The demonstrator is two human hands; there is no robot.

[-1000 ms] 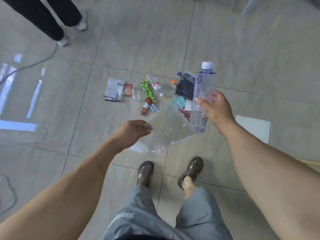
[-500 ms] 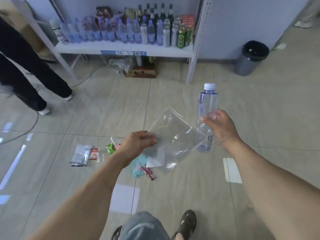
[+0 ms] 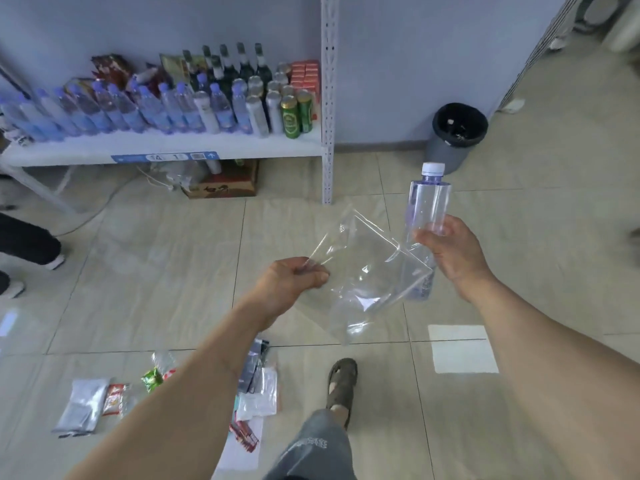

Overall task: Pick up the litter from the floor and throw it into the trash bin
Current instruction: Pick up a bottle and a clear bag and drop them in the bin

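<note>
My left hand [image 3: 292,285] pinches one corner of a clear plastic bag [image 3: 367,275] that hangs in the air at mid-frame. My right hand [image 3: 450,252] grips an empty clear water bottle [image 3: 429,206] with a white cap, held upright just right of the bag. A grey trash bin [image 3: 450,152] with a black liner stands against the wall at the upper right, beyond the bottle. More litter lies on the floor at lower left: a silver pouch [image 3: 83,405], a red wrapper [image 3: 113,398], a green wrapper [image 3: 151,379] and dark and white wrappers [image 3: 258,386], partly hidden by my left arm.
A white shelf [image 3: 166,147] with several bottles and cans runs along the wall at left, with a cardboard box [image 3: 225,188] under it. Another person's legs and shoes [image 3: 31,251] are at the far left. My sandalled foot [image 3: 343,386] steps forward on the tiled floor.
My view has lifted from the litter pile to the shelf and the bin. I have stepped forward, so the bin looks nearer and the litter falls behind at lower left. Both hands keep their hold.
</note>
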